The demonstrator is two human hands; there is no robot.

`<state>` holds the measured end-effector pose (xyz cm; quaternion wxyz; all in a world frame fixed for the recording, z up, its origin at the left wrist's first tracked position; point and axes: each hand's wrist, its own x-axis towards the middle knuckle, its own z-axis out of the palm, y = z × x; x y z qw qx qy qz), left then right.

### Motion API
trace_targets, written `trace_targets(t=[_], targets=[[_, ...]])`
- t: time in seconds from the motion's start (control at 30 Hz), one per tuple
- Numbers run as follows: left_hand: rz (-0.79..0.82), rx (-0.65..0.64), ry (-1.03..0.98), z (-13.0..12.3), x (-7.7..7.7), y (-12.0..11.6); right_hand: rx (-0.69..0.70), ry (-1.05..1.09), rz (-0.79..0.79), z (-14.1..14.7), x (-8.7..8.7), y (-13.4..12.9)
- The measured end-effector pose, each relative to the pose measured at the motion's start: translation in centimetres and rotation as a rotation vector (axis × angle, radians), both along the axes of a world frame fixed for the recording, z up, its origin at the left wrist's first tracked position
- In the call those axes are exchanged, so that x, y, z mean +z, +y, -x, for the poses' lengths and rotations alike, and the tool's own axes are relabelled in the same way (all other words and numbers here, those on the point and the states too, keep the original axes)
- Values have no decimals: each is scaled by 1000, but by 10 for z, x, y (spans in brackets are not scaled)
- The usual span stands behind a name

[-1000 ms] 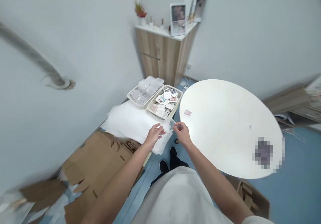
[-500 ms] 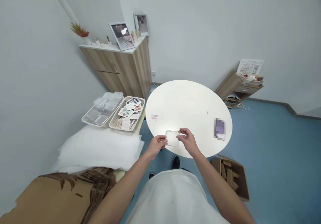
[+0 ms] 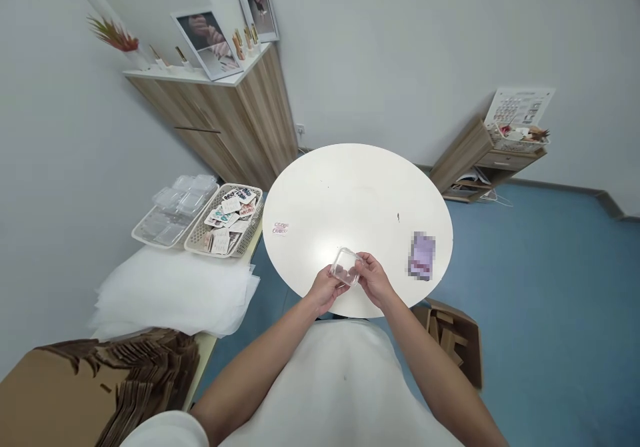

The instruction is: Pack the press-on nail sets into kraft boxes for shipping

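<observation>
The fingers of my left hand (image 3: pixel 325 290) grip the left and near sides of a clear plastic box (image 3: pixel 345 262), while those of my right hand (image 3: pixel 374 280) pinch its right side; taking the white tabletop (image 3: pixel 350 187) as the dial, the box is held over its near part, towards 6 o'clock. The plastic appears smooth and thin, so a loose pinch could let it slide, and too hard a squeeze might bend a wall. Whether it is fastened I cannot tell; if not, it could spring apart under pressure. With the rim so near, a slip might carry it past 6 o'clock to the blue floor (image 3: pixel 560 300). Glare beside my fingers makes clear edges hard to read, inviting a misplaced grip. Farther out, a pink-patterned card (image 3: pixel 281 228) lies at 9 o'clock and a pixelated purple item (image 3: pixel 421 255) at 4 o'clock; a wide sweep of either arm could displace them. Beyond the rim, at 9 o'clock, a basket of cards (image 3: pixel 254 220) adjoins a basket of clear boxes (image 3: pixel 159 242), whose heap might topple if knocked; at 5 o'clock, a carton (image 3: pixel 474 343) could catch a foot.
</observation>
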<state>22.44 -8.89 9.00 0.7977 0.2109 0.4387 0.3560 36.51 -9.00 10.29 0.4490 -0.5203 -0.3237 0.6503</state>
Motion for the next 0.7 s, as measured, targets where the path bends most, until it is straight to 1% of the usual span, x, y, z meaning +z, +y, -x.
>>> trace_targets(t=[0.1, 0.17, 0.27, 0.37, 0.47, 0.6, 0.67, 0.7], targets=[[-9, 14, 51, -3, 3, 3, -72, 23, 32, -11, -8, 2], [-60, -1, 140, 1, 5, 6, -88, -11, 40, -17, -12, 3], [-207, -78, 351, 9, 5, 9, -54, -87, 27, -21, -16, 4], [-266, -115, 464, 12, 0, 9, -8, -194, -22, -23, -17, 5], [-251, -98, 458, 14, -6, 9, 93, -331, -134, -26, -14, 2], [-224, -47, 449, 17, -9, 10, 352, -504, -357, -33, -9, -8], [-222, -53, 447, 17, -9, 10, 401, -560, -412, -33, -10, -12], [-223, -61, 446, 16, -9, 9, 395, -581, -428, -33, -11, -14]])
